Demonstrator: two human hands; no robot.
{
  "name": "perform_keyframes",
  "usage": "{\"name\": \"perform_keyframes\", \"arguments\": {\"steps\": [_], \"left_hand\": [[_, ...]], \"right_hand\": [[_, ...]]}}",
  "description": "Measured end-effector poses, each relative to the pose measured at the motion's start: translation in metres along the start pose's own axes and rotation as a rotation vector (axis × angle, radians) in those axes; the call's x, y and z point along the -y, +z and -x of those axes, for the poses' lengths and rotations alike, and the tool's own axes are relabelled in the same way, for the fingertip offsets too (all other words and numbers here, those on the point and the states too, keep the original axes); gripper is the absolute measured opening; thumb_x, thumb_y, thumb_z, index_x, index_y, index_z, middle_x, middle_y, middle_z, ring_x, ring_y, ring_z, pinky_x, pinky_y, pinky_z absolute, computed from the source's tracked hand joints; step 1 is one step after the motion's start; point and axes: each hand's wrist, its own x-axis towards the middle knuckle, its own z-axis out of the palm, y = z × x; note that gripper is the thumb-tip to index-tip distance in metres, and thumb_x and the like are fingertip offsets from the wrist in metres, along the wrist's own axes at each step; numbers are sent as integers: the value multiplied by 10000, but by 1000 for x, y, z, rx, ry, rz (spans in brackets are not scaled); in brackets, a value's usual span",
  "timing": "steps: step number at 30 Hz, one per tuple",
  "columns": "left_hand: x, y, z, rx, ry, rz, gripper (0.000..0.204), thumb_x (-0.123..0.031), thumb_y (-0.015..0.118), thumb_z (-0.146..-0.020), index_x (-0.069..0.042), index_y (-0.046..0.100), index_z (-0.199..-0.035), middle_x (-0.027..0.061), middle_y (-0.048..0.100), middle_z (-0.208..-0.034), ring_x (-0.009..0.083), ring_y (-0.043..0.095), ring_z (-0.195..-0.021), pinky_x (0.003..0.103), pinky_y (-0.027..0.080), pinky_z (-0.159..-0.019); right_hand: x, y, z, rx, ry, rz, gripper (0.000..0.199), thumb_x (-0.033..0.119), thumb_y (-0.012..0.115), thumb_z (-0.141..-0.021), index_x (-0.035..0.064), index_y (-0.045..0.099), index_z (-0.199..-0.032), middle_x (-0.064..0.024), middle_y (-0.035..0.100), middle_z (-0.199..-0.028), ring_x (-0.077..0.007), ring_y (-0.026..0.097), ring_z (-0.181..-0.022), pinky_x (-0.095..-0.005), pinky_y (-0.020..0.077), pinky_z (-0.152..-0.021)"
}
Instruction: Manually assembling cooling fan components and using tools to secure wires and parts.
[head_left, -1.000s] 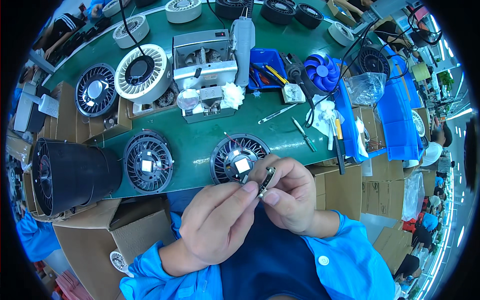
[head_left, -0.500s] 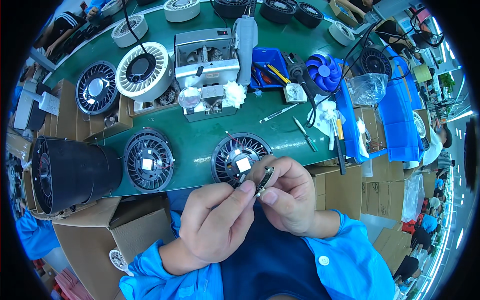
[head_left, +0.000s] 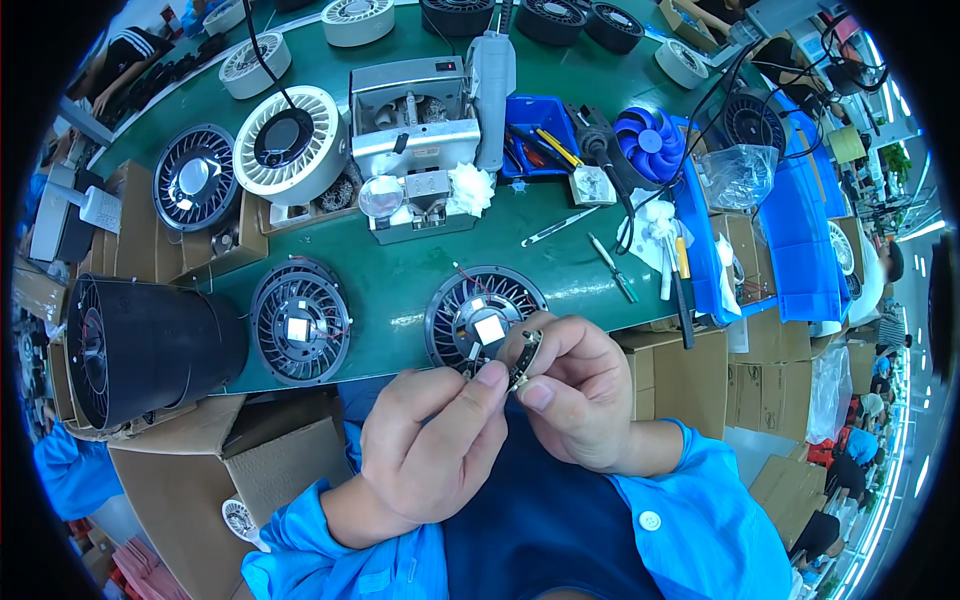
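Note:
A small circuit board (head_left: 522, 358) with dark and metallic parts is held up in front of my chest, seen nearly edge-on. My right hand (head_left: 578, 390) pinches it between thumb and bent index finger. Against its left edge, my left hand (head_left: 432, 435) has thumb and index finger pressed together. A tiny pale piece (head_left: 474, 352) pokes out above those left fingertips; what it is cannot be made out. Just beyond the hands lies a black fan housing (head_left: 488, 300) with a white square pad at its centre, partly covered by my fingers. A similar black fan housing (head_left: 300, 322) lies to its left.
A black cylinder (head_left: 160, 345) stands at the left table edge. Farther back are a metal solder machine (head_left: 412, 120), a white fan (head_left: 290, 145), a blue tool box (head_left: 540, 130) and a blue fan wheel (head_left: 650, 145). A screwdriver (head_left: 612, 268) and a hammer (head_left: 680, 300) lie right.
The circuit board has tilted slightly between my fingers, showing a little more of its face. Both hands keep their pinch, and the surroundings shift slightly to the right in view.

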Motion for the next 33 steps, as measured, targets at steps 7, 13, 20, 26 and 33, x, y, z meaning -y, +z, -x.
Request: {"name": "perform_keyframes", "arguments": {"steps": [7, 13, 20, 26, 33], "left_hand": [[6, 1, 1, 3, 66, -34, 407, 143, 798, -788, 6, 725, -1165, 112, 621, -990, 182, 597, -721, 281, 466, -580], [9, 2, 2, -10, 86, -52, 410, 150, 795, -790, 13, 720, -1169, 113, 615, -994, 182, 592, -699, 287, 457, -569], [9, 1, -1, 12, 89, -87, 406, 159, 786, -794, 14, 717, -1168, 118, 628, -999, 164, 592, -690, 267, 457, -561], [3, 0, -1, 33, -52, 29, 379, 153, 777, -809, 12, 712, -1155, 118, 633, -988, 116, 570, -656, 237, 440, -529], [4, -2, -3, 46, -77, 74, 360, 152, 758, -826, 12, 703, -1153, 114, 633, -978, 87, 544, -631, 226, 424, -510]], "right_hand": [[1, 0, -1, -6, -10, 39, 171, -78, 668, -972, -22, 621, -1126, -90, 625, -1102, -128, 614, -1004, -295, 512, -926], [2, 2, -1, -34, 23, 30, 171, -61, 682, -975, -22, 622, -1130, -89, 640, -1106, -123, 621, -1008, -292, 516, -920], [2, 1, -2, -53, 58, 32, 172, -50, 690, -979, -16, 625, -1135, -80, 659, -1098, -105, 624, -977, -276, 522, -888], [3, -4, -2, -43, 137, -13, 155, -29, 694, -992, -12, 625, -1131, -67, 667, -1077, -84, 621, -954, -250, 517, -833], [4, -4, -3, -46, 188, -46, 151, 3, 714, -997, -8, 624, -1117, -63, 674, -1073, -72, 619, -936, -234, 508, -802]]}}
